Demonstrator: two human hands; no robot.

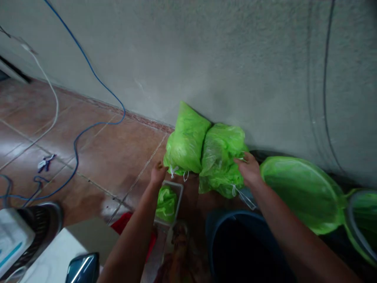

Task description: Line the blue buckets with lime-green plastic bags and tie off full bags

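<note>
Two filled green plastic bags lean side by side against the wall, the left bag (187, 145) more upright and the right bag (219, 149) lower and crumpled. White drawstrings hang from their lower ends. My left hand (159, 173) is beside the left bag's lower left corner with its fingers curled in; whether they grip anything is too blurred to see. At the right bag's outer edge, my right hand (249, 169) pinches the green plastic, and a bit of white string shows by its fingertips.
Below my left hand sits a clear bin (179, 196) with green plastic inside. A dark blue bucket (210, 236) stands between my arms. Green-lined containers (303, 192) are at right. A blue cable (77, 145) and a pair of clippers (45, 162) lie on the tiles; a phone (82, 269) rests lower left.
</note>
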